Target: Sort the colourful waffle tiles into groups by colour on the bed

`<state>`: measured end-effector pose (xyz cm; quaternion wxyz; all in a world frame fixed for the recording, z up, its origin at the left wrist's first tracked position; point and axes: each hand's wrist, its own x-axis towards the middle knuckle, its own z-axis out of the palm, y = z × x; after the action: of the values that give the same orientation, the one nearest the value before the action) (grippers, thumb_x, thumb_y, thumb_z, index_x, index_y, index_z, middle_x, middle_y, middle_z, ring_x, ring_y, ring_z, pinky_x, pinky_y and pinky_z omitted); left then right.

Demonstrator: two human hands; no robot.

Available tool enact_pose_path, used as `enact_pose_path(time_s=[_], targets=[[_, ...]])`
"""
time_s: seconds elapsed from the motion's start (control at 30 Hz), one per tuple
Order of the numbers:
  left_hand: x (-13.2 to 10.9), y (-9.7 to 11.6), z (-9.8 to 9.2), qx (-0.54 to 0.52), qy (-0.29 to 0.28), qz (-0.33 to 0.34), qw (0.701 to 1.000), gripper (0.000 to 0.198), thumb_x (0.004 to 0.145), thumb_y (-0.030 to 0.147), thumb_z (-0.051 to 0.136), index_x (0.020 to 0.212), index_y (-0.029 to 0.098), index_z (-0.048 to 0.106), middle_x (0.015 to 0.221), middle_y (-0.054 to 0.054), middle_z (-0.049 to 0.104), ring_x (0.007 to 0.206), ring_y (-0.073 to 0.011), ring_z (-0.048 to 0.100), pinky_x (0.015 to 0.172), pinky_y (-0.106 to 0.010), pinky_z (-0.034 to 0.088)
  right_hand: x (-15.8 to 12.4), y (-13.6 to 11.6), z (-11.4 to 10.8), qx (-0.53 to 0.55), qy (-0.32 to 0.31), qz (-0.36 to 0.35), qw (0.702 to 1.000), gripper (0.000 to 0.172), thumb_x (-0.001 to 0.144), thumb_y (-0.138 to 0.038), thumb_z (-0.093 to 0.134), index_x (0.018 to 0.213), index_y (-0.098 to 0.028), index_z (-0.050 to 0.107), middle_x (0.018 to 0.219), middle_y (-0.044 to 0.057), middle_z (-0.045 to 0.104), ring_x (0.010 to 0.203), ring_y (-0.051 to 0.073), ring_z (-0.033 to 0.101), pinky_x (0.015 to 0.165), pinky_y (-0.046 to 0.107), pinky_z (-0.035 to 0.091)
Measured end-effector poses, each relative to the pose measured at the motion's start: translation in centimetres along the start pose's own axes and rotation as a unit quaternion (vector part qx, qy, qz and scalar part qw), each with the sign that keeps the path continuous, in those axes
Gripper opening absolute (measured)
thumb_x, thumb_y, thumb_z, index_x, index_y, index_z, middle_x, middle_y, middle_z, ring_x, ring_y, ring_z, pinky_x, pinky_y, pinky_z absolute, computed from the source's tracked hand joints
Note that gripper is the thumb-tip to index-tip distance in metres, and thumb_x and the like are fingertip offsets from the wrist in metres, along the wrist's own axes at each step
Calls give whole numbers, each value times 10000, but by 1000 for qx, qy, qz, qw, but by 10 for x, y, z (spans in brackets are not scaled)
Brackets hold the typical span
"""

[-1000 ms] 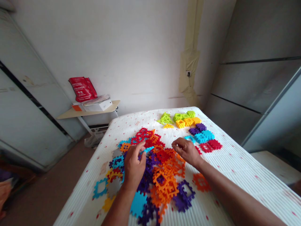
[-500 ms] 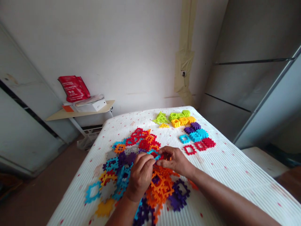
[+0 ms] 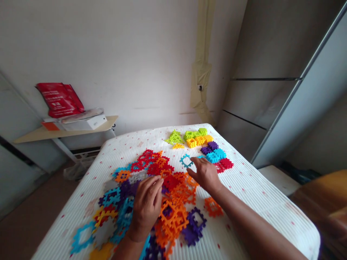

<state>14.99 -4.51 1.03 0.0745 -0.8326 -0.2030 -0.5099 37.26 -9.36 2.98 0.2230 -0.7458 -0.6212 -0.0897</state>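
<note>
A heap of flat, toothed plastic tiles in orange, purple, blue, red and yellow lies on the white ribbed bedcover. My left hand rests on the heap with its fingers loosely bent and laid on the tiles, gripping nothing I can see. My right hand reaches toward the far side and pinches the edge of a blue open-frame tile at its fingertips, just above the cover. Beyond it lie sorted groups: blue tiles, red tiles, purple tiles, yellow tiles and green tiles.
A single orange tile lies apart to the right of the heap. A low shelf at the far left holds a white box and a red bag. Grey cabinet panels stand right of the bed, and something orange-brown sits at the right edge.
Both hands held a blue tile together over the heap. My right hand has since carried the blue frame tile toward the sorted groups, and my left hand has dropped onto the heap. The view has swung right.
</note>
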Motion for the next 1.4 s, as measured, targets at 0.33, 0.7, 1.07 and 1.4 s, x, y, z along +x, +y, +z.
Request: enact_pose_path(time_s=[0.33, 0.7, 1.07, 1.4], targets=[[-5, -6, 1, -17, -5, -13, 1000, 455, 754, 11, 576, 1172, 182, 520, 1022, -88, 637, 990, -193, 586, 885, -355, 487, 12, 42, 20, -153, -50, 121, 979, 196, 857, -317, 477, 886, -167, 600, 857, 97, 676, 885, 231, 592, 541, 244, 350], [-5, -7, 1, -13, -4, -18, 1000, 389, 786, 32, 551, 1149, 172, 536, 1014, -90, 638, 987, -185, 589, 876, -349, 492, 13, 47, 30, -151, -79, 128, 977, 207, 856, -299, 472, 914, -158, 612, 918, 126, 639, 933, 244, 562, 581, 270, 387], [1, -31, -26, 12, 91, -115, 989, 269, 761, 87, 586, 1013, 175, 621, 955, -69, 664, 927, -183, 608, 866, -355, 484, 13, 48, 33, -155, -82, 117, 977, 189, 853, -247, 457, 909, -165, 618, 988, 110, 610, 938, 247, 564, 552, 262, 395], [-9, -75, -65, -25, 16, -473, 881, 260, 740, 386, 567, 845, 172, 672, 736, -7, 657, 678, -146, 585, 670, -253, 453, 13, 50, 37, -183, -90, 108, 973, 198, 844, -275, 475, 902, -165, 630, 991, 107, 618, 901, 230, 591, 521, 253, 382]])
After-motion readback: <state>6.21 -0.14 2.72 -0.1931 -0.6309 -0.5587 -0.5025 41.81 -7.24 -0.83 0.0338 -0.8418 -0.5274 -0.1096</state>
